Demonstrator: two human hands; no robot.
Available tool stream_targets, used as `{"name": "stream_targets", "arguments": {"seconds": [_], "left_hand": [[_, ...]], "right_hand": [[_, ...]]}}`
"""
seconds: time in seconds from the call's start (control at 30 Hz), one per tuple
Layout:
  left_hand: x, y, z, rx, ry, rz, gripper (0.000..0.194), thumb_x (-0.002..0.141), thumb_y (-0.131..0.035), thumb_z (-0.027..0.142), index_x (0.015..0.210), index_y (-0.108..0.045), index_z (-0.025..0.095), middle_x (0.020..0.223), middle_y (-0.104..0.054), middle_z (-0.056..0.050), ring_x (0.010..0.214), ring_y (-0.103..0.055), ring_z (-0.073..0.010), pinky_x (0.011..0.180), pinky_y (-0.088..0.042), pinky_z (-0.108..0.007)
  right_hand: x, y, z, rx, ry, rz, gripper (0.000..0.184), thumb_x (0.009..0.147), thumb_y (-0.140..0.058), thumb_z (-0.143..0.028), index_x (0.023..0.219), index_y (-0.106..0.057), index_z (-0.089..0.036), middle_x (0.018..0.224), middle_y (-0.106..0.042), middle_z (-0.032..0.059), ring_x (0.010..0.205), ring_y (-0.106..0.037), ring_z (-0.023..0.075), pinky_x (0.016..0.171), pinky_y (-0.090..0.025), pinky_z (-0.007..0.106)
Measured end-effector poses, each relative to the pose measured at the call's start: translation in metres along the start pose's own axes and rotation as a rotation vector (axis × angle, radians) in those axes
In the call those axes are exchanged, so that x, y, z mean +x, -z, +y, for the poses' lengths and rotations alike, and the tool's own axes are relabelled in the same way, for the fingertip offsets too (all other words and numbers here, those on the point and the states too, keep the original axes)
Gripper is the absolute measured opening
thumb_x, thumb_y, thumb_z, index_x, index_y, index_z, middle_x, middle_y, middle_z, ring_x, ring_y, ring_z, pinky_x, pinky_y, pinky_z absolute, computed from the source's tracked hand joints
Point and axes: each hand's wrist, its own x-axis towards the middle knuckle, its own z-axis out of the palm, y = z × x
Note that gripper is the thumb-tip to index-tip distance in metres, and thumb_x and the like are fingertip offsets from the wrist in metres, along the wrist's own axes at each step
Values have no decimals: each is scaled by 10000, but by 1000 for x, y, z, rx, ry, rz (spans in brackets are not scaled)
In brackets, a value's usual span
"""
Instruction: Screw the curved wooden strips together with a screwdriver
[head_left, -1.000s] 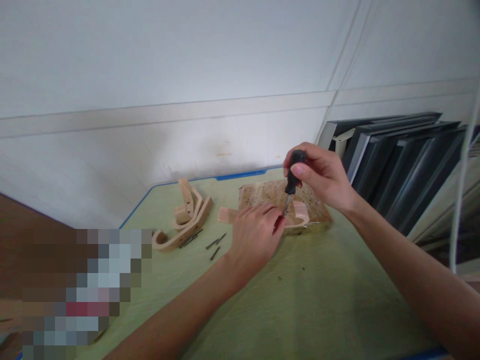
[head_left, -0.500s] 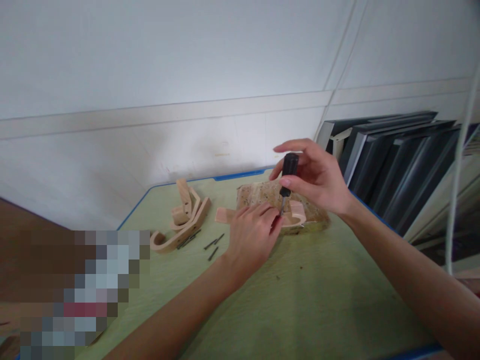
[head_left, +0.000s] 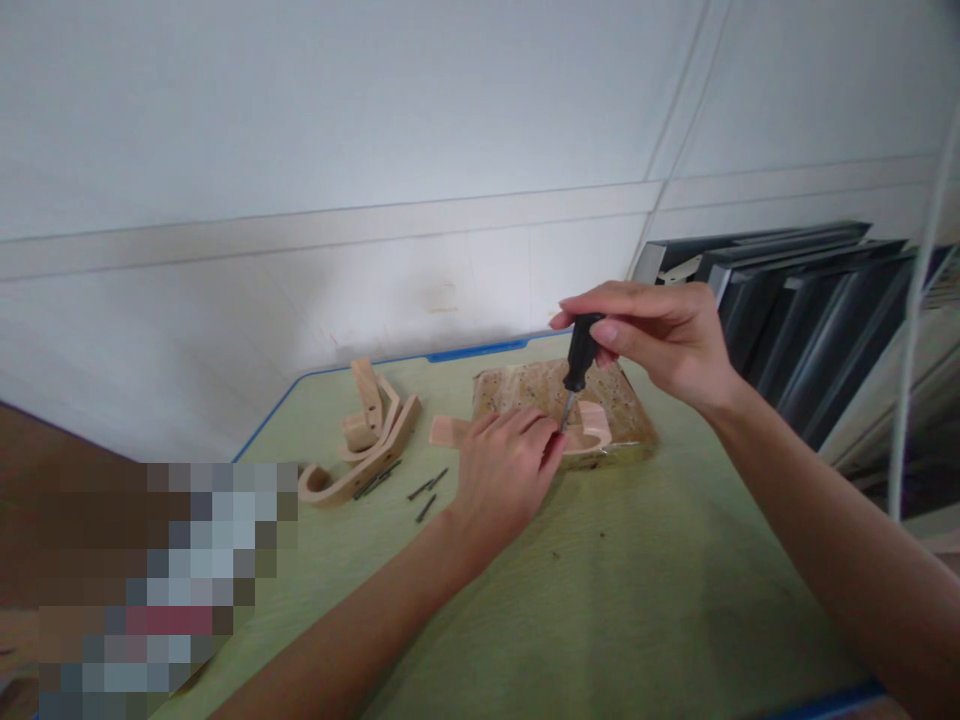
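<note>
My right hand (head_left: 651, 335) grips the top of a black-handled screwdriver (head_left: 582, 355) between thumb and fingers. The shaft slants down to a curved wooden hook (head_left: 596, 432), where my left hand's fingers hide the tip. My left hand (head_left: 504, 470) is closed over the middle of this hook, pressing it on a worn, pitted block (head_left: 634, 410). One flat end of the hook sticks out left of the hand, its curl to the right. Whether a screw sits under the tip cannot be seen.
More wooden hooks (head_left: 367, 445) are piled on the left of the green table (head_left: 600, 610). Several dark screws (head_left: 427, 508) lie beside them. Dark panels (head_left: 810, 300) lean against the wall at right, behind a hanging white cable (head_left: 916, 300).
My right hand has turned and risen slightly, its fingers closing round the top of the screwdriver handle. The left hand and the hook have stayed put.
</note>
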Motion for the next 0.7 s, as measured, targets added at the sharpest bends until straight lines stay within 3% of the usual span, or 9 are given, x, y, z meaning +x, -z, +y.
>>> {"name": "stream_targets", "arguments": {"seconds": [0.2, 0.37, 0.57, 0.7], "left_hand": [[0, 0, 0, 4, 8, -14, 210, 850, -427, 275, 790, -600, 171, 793, -628, -26, 724, -562, -168, 674, -405, -301], [0, 0, 0, 5, 10, -11, 203, 849, -429, 275, 797, -593, 168, 793, -626, -24, 722, -560, -168, 666, -400, -301], [-1, 0, 1, 8, 4, -14, 213, 851, -424, 276, 787, -594, 165, 789, -627, -28, 716, -559, -171, 659, -399, -305], [-1, 0, -1, -3, -1, -13, 213, 853, -422, 276, 808, -597, 163, 805, -630, -30, 733, -563, -172, 680, -404, -307]], "right_hand": [[0, -8, 2, -17, 24, 112, 207, 707, -627, -204, 911, -629, -238, 818, -595, 3, 727, -563, 122, 595, -463, 257], [2, -13, 2, -49, 51, 174, 164, 665, -667, -233, 811, -591, -238, 740, -522, -13, 683, -514, 107, 560, -439, 236], [-1, -10, -2, 17, 0, 92, 132, 754, -576, -270, 858, -601, -192, 866, -605, 34, 626, -533, 94, 499, -428, 233], [-2, -5, -2, 71, -29, 59, 129, 785, -535, -193, 886, -610, -166, 912, -651, 45, 529, -525, 62, 457, -420, 221]]}}
